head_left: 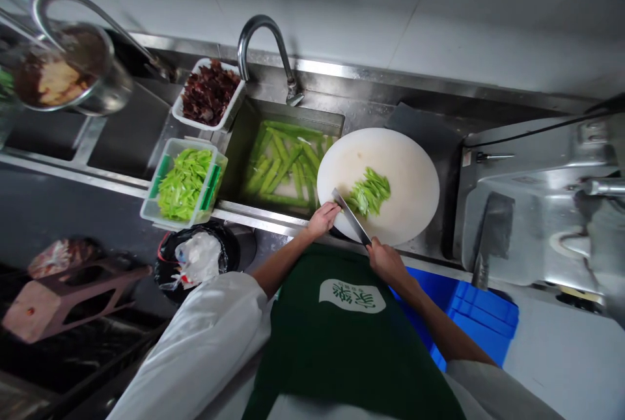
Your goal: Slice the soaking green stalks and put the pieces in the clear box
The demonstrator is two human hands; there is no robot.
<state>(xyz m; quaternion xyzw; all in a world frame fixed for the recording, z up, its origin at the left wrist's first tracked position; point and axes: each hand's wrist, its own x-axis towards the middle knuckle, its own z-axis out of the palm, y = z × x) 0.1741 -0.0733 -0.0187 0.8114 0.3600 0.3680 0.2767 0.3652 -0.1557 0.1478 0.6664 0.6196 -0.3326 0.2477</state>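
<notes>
A round white cutting board (410,211) lies across the sink's edge, with a pile of sliced green stalks (370,192), celery by the look of it, on it. My right hand (387,262) is closed round the handle of a kitchen knife (355,221), its blade slanting down beside the slices. My left hand (324,219) rests at the board's near left edge, fingers bent together by the blade; a small bit of green stalk shows at the fingertips, mostly hidden. Whole celery stalks (288,163) lie in the water-filled sink (239,146) to the left.
Left of the sink stand a clear tub (151,215) of sliced celery and a white basket (237,104) of dark red leaves. A faucet (263,19) arches behind. A lined bin (168,251) stands below; a cleaver (493,231) lies on the metal machine (541,192) at right.
</notes>
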